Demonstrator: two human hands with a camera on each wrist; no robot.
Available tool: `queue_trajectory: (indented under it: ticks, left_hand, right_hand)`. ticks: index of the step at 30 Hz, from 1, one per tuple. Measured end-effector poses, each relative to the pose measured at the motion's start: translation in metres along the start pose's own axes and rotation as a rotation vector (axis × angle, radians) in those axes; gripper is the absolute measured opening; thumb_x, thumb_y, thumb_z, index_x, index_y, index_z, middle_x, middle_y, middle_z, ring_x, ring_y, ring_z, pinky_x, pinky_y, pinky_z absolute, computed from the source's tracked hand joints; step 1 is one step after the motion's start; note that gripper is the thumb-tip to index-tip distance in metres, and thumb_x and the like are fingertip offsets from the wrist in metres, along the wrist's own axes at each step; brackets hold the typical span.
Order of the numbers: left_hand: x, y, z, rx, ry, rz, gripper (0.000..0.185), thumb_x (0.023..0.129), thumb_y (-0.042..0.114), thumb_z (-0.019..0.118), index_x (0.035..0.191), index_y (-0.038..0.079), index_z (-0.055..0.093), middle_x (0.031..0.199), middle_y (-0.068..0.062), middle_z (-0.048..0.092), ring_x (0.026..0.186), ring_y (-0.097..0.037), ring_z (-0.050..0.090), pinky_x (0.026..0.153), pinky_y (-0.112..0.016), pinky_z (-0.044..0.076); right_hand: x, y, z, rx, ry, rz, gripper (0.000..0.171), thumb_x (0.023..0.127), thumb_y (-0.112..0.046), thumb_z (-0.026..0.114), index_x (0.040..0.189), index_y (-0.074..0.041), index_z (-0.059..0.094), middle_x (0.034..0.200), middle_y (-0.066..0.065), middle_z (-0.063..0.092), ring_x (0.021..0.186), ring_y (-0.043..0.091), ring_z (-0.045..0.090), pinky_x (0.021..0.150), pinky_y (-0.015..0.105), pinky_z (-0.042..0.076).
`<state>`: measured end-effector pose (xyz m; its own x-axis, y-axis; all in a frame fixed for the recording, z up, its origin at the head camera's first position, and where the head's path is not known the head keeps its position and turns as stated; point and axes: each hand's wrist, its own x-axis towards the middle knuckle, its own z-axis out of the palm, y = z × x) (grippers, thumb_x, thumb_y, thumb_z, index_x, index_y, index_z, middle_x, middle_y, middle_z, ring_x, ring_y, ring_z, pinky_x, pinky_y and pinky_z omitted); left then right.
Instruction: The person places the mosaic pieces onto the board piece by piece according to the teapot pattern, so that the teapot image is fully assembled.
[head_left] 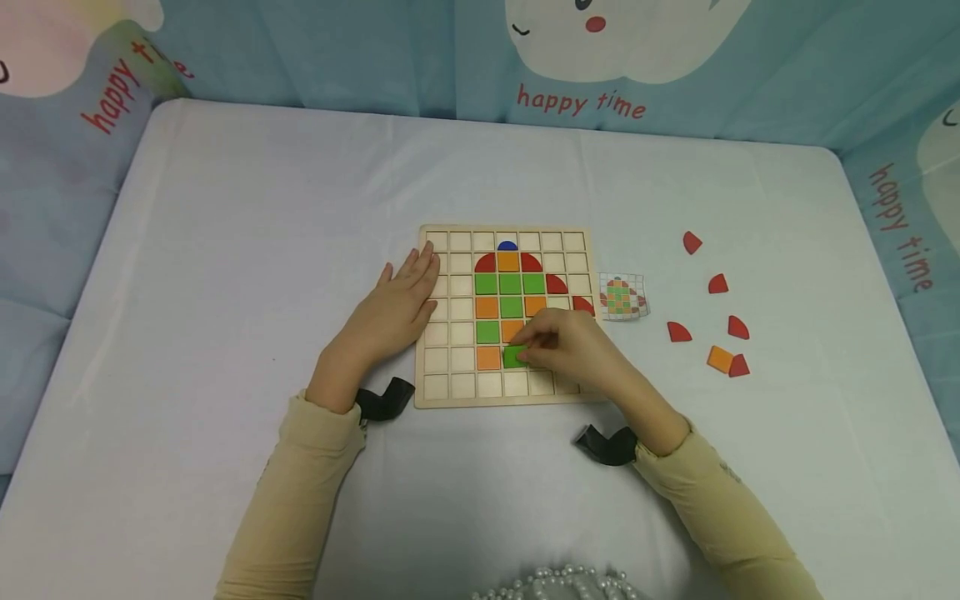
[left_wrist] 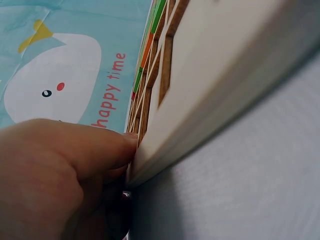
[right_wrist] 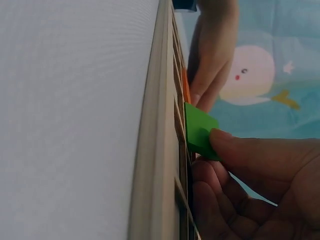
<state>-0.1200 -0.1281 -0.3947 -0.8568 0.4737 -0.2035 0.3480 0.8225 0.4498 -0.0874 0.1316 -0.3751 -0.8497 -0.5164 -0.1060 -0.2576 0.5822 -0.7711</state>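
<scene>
A person's right hand (head_left: pixel 570 346) pinches a green square tile (head_left: pixel 514 357), tilted over a cell in the wooden grid board (head_left: pixel 450 387), apparently not yet seated; the left hand (head_left: pixel 397 304), fingers flat and relaxed, steadies the board's edge on the white surface (head_left: pixel 225 250).

On the white-covered worktop (head_left: pixel 225 250) lay a square wooden grid board (head_left: pixel 442 392) partly filled with red, green and orange tiles. The left hand (head_left: pixel 397 308) rested flat on its left edge, while the right hand (head_left: pixel 570 346) pinched a green square tile (head_left: pixel 513 357) at a lower cell. Loose red quarter-circle pieces (head_left: pixel 717 284) lay well to the right.
</scene>
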Motion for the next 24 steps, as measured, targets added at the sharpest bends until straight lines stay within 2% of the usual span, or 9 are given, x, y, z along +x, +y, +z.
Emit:
queue_trajectory:
  ticks: [24]
  left_hand:
    - [0.0003, -0.0006, 0.0005, 0.004, -0.003, 0.006, 0.057, 0.101, 0.018, 0.039, 0.148, -0.004, 0.015, 0.156, -0.015, 0.002, 0.143, -0.028, 0.001, 0.113, -0.051, 0.003]
  right_hand:
    - [-0.0036, 0.0046, -0.0044, 0.012, 0.043, 0.026, 0.012, 0.079, -0.004, 0.076, 0.090, -0.005, 0.073, 0.082, -0.001, 0.066, 0.074, 0.012, 0.059, 0.070, 0.026, 0.051]
